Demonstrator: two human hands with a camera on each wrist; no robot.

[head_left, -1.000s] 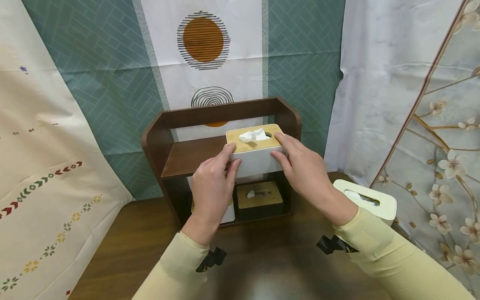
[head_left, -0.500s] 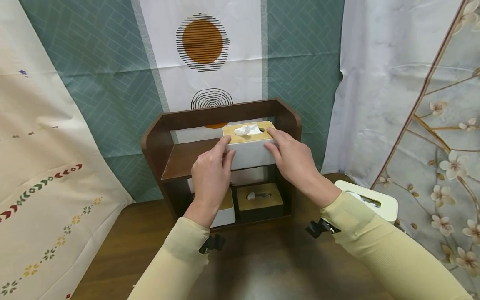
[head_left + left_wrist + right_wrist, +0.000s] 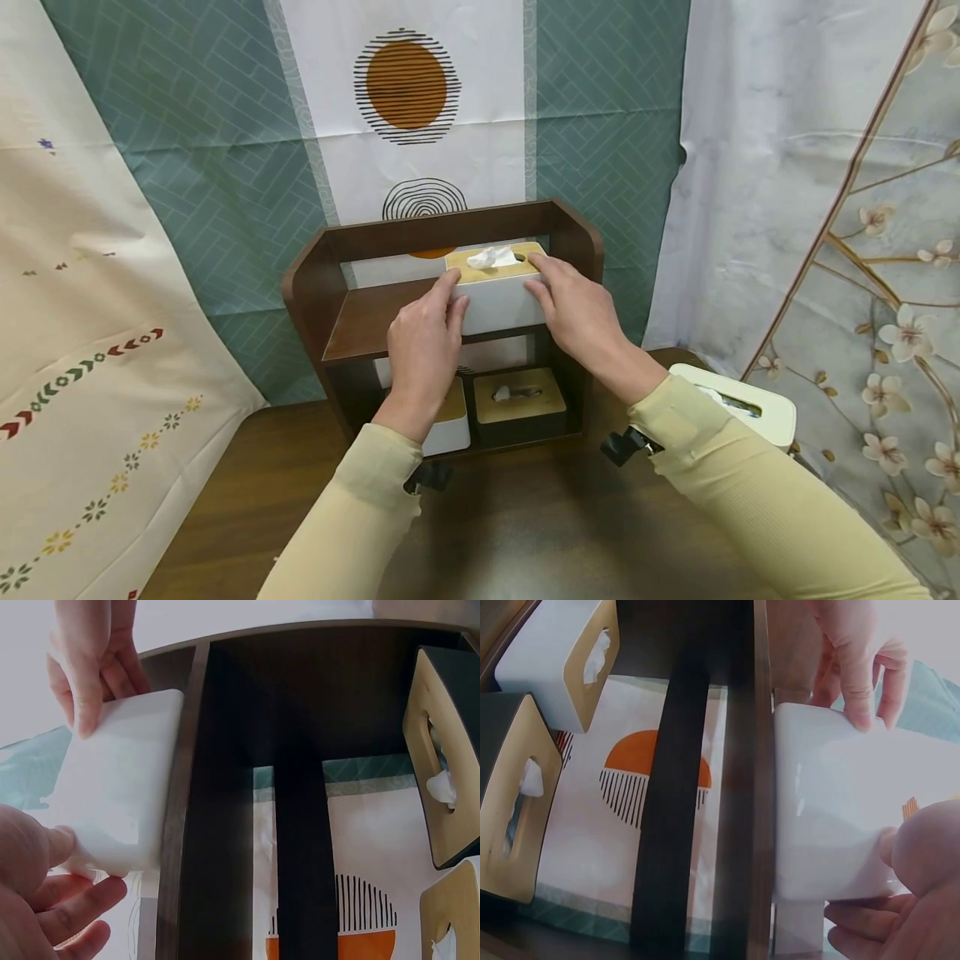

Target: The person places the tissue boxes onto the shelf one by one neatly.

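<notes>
Left hand (image 3: 423,346), right hand (image 3: 581,308) grip wood-topped tissue box (image 3: 498,304) between them | apparently shelving it | next likely: ease back level, release

A brown table (image 3: 525,533) bears a shelf unit (image 3: 378,321), 2 tissue boxes (image 3: 520,404) low inside it.

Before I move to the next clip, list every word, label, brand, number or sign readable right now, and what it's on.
None: no readable text in any current view.
The held white tissue box, dark tissue box and cream box show no legible marking.
The hangings carry only patterns.
Any print on the wrist straps is too small to tell.
</notes>
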